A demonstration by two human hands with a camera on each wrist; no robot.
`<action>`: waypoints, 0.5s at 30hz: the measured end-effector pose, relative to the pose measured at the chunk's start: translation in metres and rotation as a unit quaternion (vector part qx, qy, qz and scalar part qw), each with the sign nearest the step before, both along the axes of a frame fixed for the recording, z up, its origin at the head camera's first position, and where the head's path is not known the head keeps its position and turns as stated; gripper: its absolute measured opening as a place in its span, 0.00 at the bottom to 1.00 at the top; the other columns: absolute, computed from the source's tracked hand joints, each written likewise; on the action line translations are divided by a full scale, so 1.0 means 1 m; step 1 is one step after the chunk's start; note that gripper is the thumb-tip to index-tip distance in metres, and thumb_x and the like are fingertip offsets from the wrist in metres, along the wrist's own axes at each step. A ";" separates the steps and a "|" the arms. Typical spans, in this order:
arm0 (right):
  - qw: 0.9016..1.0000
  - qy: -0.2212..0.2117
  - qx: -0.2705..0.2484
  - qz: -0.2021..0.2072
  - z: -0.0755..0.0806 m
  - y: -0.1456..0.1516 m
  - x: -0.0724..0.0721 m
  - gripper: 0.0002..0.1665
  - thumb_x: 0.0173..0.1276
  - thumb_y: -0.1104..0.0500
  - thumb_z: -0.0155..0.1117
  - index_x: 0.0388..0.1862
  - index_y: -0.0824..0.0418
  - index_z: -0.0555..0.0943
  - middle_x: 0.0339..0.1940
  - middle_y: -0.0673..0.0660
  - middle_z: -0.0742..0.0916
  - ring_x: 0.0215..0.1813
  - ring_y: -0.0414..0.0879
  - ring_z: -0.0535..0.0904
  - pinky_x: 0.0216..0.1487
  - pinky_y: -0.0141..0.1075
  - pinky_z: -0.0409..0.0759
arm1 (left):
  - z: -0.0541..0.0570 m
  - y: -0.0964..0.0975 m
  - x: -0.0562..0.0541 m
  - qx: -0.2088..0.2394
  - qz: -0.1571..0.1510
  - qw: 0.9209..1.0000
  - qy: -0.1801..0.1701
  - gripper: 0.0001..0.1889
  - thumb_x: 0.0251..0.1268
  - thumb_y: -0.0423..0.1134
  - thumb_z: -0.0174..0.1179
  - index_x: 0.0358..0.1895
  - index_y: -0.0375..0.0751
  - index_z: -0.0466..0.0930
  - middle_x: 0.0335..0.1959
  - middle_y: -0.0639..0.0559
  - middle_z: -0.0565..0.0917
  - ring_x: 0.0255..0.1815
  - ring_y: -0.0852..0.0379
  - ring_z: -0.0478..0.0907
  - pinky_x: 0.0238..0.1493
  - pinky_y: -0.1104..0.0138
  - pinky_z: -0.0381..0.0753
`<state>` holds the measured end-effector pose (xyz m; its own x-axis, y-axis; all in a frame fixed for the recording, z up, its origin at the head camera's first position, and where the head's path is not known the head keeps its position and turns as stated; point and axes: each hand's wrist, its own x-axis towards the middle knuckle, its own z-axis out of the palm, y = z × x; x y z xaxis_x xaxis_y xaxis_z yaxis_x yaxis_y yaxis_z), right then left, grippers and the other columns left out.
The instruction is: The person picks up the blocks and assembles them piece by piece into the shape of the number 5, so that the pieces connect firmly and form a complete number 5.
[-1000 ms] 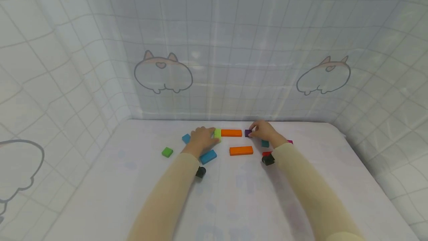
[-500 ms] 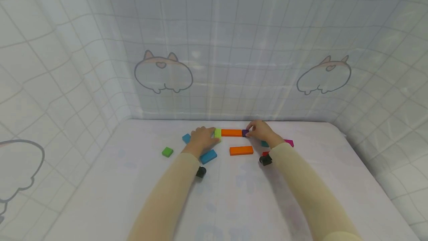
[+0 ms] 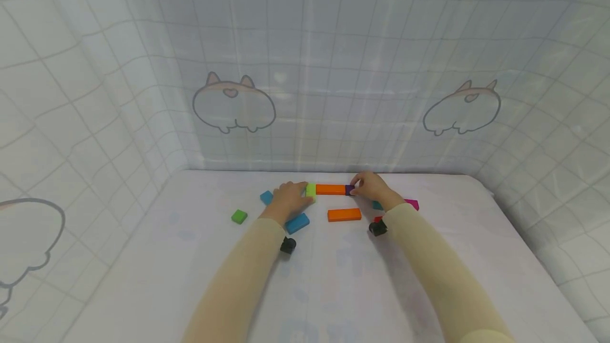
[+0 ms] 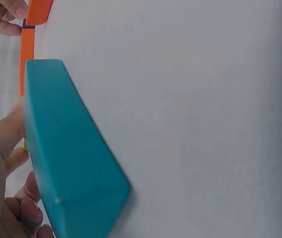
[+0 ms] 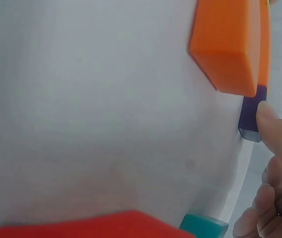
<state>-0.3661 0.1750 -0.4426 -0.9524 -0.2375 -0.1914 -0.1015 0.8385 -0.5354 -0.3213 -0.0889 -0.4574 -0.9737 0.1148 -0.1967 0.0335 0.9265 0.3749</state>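
Observation:
At the back of the table, my left hand (image 3: 287,199) pinches a lime-green block (image 3: 311,190) between thumb and finger. An orange block (image 3: 331,189) lies against that block's right side. A small purple block (image 3: 349,190), pinched by my right hand (image 3: 373,187), touches the orange block's right end. In the right wrist view the thumb presses on the purple block (image 5: 251,111); the fingertips behind it are hidden. A second orange block (image 3: 344,215) lies in front of the row. Close to my left wrist lies a blue block (image 3: 297,223), which covers most of the lime one in that wrist view.
A green block (image 3: 239,216) and a small blue block (image 3: 266,197) lie to the left. Around my right wrist are teal (image 3: 377,205), red (image 3: 378,219) and magenta (image 3: 412,204) blocks, partly hidden. A checked curtain (image 3: 324,105) hangs behind the table.
My right hand has slid the purple block left, closing the gap to the orange block's end. During the last half second both hands stay in place.

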 end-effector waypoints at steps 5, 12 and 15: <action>1.000 0.000 -0.001 0.005 0.000 0.000 0.000 0.16 0.67 0.54 0.72 0.52 0.57 0.86 0.43 0.59 0.80 0.43 0.54 0.74 0.45 0.41 0.75 | 0.002 0.000 0.003 0.005 -0.001 1.000 -0.003 0.35 0.71 0.60 0.57 0.77 0.52 0.64 0.72 0.41 0.69 0.72 0.38 0.63 0.72 0.41 0.57; 1.000 0.007 0.011 0.010 0.000 0.000 -0.001 0.16 0.67 0.54 0.72 0.52 0.57 0.86 0.42 0.59 0.81 0.42 0.53 0.74 0.45 0.41 0.75 | 0.004 0.000 0.004 0.005 -0.002 1.000 -0.001 0.35 0.71 0.60 0.57 0.77 0.52 0.64 0.72 0.42 0.69 0.72 0.38 0.63 0.71 0.41 0.59; 1.000 0.005 0.012 0.007 0.000 0.000 -0.001 0.16 0.67 0.54 0.72 0.53 0.56 0.86 0.43 0.59 0.81 0.43 0.53 0.74 0.46 0.42 0.75 | 0.006 0.000 0.006 0.008 -0.003 1.000 0.001 0.35 0.71 0.59 0.57 0.76 0.51 0.64 0.72 0.41 0.69 0.72 0.38 0.63 0.71 0.41 0.58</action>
<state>-0.3674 0.1746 -0.4426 -0.9509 -0.2469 -0.1867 -0.1196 0.8493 -0.5142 -0.3155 -0.0891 -0.4513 -0.9734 0.1233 -0.1933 0.0393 0.9204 0.3889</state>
